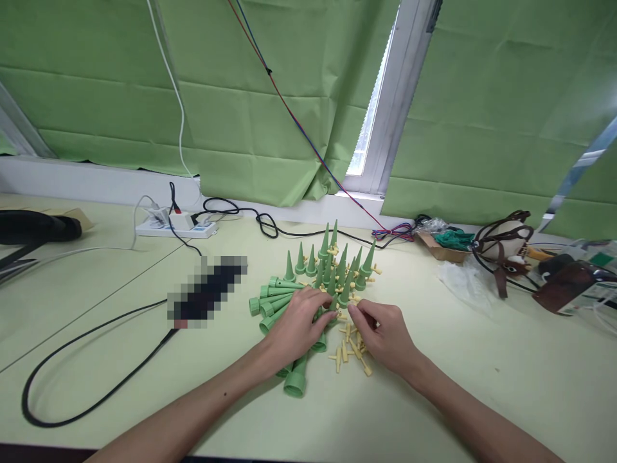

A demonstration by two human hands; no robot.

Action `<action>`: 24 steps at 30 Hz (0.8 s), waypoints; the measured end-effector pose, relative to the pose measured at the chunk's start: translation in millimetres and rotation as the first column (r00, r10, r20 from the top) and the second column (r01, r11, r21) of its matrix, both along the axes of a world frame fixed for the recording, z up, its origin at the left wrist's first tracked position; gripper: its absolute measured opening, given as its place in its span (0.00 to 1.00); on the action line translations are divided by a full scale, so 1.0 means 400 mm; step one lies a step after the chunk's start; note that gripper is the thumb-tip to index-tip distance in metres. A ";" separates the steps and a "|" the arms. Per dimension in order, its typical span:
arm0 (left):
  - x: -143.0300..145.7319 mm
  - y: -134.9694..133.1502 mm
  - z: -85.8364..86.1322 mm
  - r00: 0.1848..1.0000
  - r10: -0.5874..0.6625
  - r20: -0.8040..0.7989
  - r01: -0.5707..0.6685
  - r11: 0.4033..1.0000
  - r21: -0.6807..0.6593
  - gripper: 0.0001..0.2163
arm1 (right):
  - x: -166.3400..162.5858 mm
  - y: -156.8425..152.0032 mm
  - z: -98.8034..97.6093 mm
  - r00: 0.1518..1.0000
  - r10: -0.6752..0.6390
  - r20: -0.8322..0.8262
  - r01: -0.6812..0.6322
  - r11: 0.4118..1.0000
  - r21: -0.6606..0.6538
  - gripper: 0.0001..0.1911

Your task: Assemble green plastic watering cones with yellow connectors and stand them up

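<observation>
Your left fingers (322,303) are curled down and closed round a green cone (333,299), thumb under it, at the near edge of the pile. Your right fingers (359,315) are pinched together, thumb against forefinger, just beside that cone's base. They may be nipping one of the small pieces, but the view is too small to confirm it.

Your left hand (296,325) lies over the lying cones (272,299), which point sideways with their open ends toward the left. Another one (295,382) sticks out beneath your wrist. Your right hand (385,334) rests on the scattered yellow pegs (349,350), which lie loose on the bench (434,399).

Behind both hands the standing cones (337,267) are upright, tips up, packed close together.

Further out:
- A black cable (87,366) loops across the left of the bench.
- A white power strip (176,225) lies by the wall.
- A clear plastic bag (457,273) and a brown-strapped bag (506,244) lie to the right.
- Green curtains (241,96) hang behind.
</observation>
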State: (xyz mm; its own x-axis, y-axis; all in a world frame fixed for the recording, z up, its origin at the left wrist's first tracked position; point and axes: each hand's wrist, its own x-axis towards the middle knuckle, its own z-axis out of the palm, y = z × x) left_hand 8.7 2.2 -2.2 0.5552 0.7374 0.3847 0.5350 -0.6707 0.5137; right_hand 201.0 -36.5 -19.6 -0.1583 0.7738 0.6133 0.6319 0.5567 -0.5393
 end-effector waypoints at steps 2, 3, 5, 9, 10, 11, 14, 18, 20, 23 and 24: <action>0.000 -0.001 0.000 1.000 0.001 0.006 -0.001 1.000 -0.002 0.05 | 0.001 0.001 -0.001 1.000 -0.007 0.012 0.007 1.000 -0.009 0.21; 0.000 -0.002 0.001 1.000 0.001 0.008 -0.001 1.000 -0.004 0.05 | 0.002 0.001 -0.002 1.000 -0.010 0.015 0.011 1.000 -0.012 0.21; 0.001 -0.004 0.004 1.000 0.000 0.011 0.000 1.000 -0.005 0.05 | 0.003 0.001 -0.003 1.000 -0.016 0.016 0.016 1.000 -0.018 0.21; 0.002 -0.007 0.009 1.000 -0.002 0.018 0.002 1.000 0.000 0.06 | 0.004 0.002 -0.003 1.000 -0.011 0.009 0.012 0.999 -0.037 0.20; 0.002 -0.007 0.010 1.000 -0.001 0.010 0.001 1.000 -0.005 0.07 | 0.004 0.002 -0.003 1.000 -0.011 0.010 0.011 0.999 -0.041 0.20; 0.002 -0.007 0.010 1.000 0.002 -0.002 -0.002 1.000 -0.013 0.07 | 0.004 0.002 -0.003 1.000 -0.010 0.014 0.011 0.999 -0.045 0.20; 0.001 -0.006 0.008 0.999 0.008 -0.040 -0.009 0.999 -0.032 0.07 | 0.005 0.003 -0.004 1.000 -0.014 0.028 0.016 0.998 -0.054 0.20; -0.001 -0.003 0.001 0.999 0.011 -0.047 -0.012 0.999 -0.031 0.06 | 0.004 0.002 -0.004 0.999 -0.028 0.037 0.029 0.999 -0.043 0.20; -0.002 -0.002 -0.002 0.999 0.016 -0.033 -0.017 0.999 -0.032 0.07 | 0.003 0.001 -0.003 0.999 -0.033 0.035 0.035 0.999 -0.040 0.20; -0.002 -0.004 -0.002 0.999 0.043 0.013 -0.043 0.998 -0.044 0.09 | 0.005 0.002 -0.001 0.999 -0.047 0.025 0.048 0.998 -0.039 0.18; -0.001 -0.006 0.001 0.998 0.054 0.033 -0.053 0.998 -0.046 0.10 | 0.007 0.004 0.001 0.998 -0.054 0.022 0.055 0.998 -0.038 0.17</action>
State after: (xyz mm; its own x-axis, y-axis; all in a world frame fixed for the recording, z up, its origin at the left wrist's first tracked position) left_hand 8.3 -0.2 -1.9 0.5017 0.7827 0.3684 0.5513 -0.6174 0.5612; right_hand 203.7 -35.0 -19.4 -0.1274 0.8050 0.5795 0.6723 0.4996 -0.5462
